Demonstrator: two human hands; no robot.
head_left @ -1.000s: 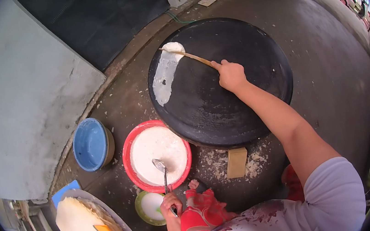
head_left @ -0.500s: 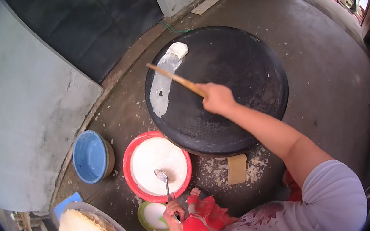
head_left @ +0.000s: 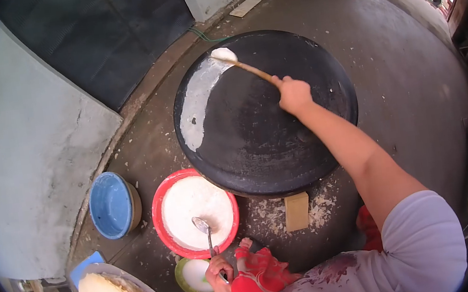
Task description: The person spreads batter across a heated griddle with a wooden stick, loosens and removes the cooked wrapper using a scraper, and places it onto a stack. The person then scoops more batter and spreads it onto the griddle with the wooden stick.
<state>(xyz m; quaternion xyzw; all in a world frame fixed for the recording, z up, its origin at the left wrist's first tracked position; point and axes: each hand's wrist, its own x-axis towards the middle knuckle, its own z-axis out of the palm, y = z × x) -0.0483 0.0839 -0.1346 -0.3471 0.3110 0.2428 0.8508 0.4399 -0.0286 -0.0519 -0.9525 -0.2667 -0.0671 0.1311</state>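
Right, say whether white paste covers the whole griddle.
Only partly: the white paste forms a curved strip near one edge; most of the griddle is bare.

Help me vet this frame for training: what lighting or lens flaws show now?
Head view: strong fisheye curving and black corners; daylight at top right washes out; the pale mixture in the red basin looks nearly overexposed; the right hand appears fairly sharp.

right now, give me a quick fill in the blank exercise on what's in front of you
The wooden stick is held in the ____ hand.
The other hand holds a metal spoon over a bowl whose rim is ____.
The big round pan is coloured ____.
The tub to the left of that bowl is ____ inside.

Missing words: right; red; black; blue.
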